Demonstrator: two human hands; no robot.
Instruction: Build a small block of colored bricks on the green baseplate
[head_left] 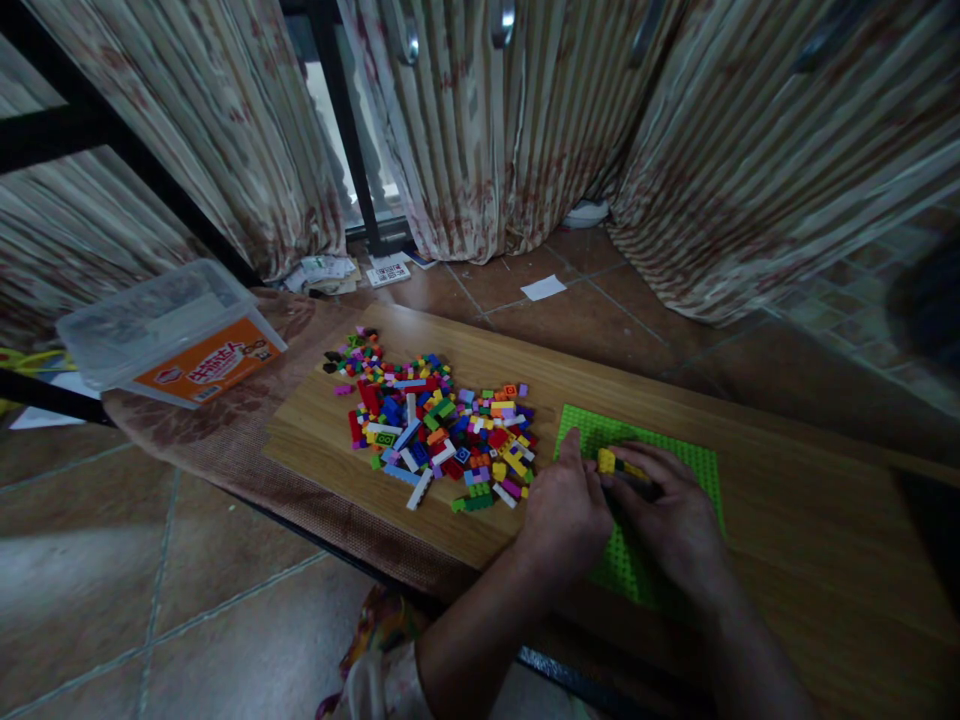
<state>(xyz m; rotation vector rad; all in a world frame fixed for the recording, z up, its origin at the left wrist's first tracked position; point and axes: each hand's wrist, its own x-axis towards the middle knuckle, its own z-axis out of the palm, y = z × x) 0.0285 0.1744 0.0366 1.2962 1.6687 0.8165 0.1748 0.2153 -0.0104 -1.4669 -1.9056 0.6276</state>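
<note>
Over the green studded baseplate (697, 470), both hands are close together. My right hand (679, 510) is closed around a small yellow and dark toy-brick assembly (616, 463), gripped between thumb and fingers. Beside it, my left hand (566, 505) has curled fingers, with one fingertip pointing up and the thumb side close to the assembly. Whatever my left fingers may pinch is hidden. To the left of the hands spreads a pile of colourful toy bricks (442, 435) in mixed sizes.
A long wooden board (315, 440) carries the bricks and baseplate. A clear plastic tub (161, 315) with an orange label stands on brown cloth (300, 510) at the left. Papers (544, 288) lie on the tiled floor beyond. Patterned curtains (480, 140) hang behind.
</note>
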